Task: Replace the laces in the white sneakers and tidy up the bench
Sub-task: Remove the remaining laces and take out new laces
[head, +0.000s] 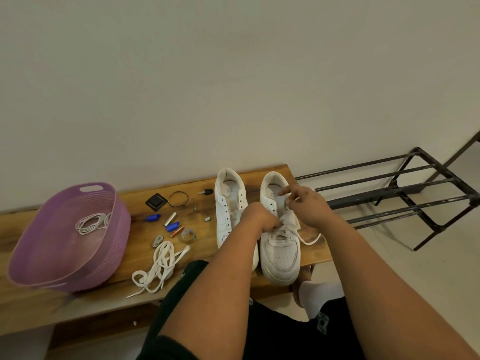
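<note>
Right sneaker [280, 245] at the bench [145, 261] front edge is part-laced. Left hand [259, 219] pinches the lace [285, 227] at the eyelets; right hand [306, 203] pinches its upper end. Next: thread higher eyelets. Left sneaker [228, 203] stands unlaced. Loose laces [161, 266], batteries [176, 231], key [206, 192] and purple basket [65, 235] await tidying.

You have a single head-worn wide-angle view, looking forward and down from close above the wooden bench [145, 258]. The wall [233, 74] fills the far half, your forearms enter from the near edge, and a metal rack [405, 193] sits far right.
</note>
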